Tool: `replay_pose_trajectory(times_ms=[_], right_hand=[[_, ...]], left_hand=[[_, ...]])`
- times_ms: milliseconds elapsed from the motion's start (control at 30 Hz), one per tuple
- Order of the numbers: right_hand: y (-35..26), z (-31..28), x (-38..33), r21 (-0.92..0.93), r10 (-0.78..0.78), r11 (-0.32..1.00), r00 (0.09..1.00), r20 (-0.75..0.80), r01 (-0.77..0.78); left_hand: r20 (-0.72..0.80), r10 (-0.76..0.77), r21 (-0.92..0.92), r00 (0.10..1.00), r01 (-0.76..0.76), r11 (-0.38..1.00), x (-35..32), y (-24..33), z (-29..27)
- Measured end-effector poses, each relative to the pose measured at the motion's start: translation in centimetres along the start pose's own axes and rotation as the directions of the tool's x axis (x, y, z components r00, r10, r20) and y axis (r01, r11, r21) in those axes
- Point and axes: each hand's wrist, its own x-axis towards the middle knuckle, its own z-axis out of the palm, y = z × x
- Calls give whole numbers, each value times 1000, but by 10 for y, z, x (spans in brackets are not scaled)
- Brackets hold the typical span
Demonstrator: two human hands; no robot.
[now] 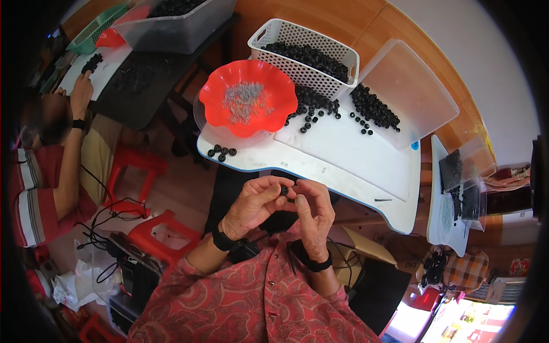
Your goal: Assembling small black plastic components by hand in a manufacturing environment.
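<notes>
Near markings (pixel 284 164) on the white table (pixel 349 148), left hand (pixel 250 207) tight on black piece (pixel 284 190), right hand (pixel 314 216) unclear in grip.

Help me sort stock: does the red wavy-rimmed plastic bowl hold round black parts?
No, only small pale shiny pieces show in the red wavy-rimmed plastic bowl.
</notes>
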Motion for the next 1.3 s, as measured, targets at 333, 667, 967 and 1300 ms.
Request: replay_pose_trajectory(times_ms=[333, 667, 967, 1300], right_hand=[[25, -20, -3, -219, 38, 974, 993, -111, -61], [52, -55, 26, -545, -213, 835, 959, -187, 79], [106, -87, 52, -569, -267, 820, 923, -278, 66], [103, -84, 53, -580, -281, 812, 914, -291, 65]], left_hand=[[-168, -18, 143, 986, 42, 989, -1, -2, 0], [-333, -33, 256, 942, 124, 959, 37, 17, 18], [-209, 24, 346, 978, 51, 937, 148, 56, 45], [-192, 342, 502, 920, -208, 840, 283, 106, 60]])
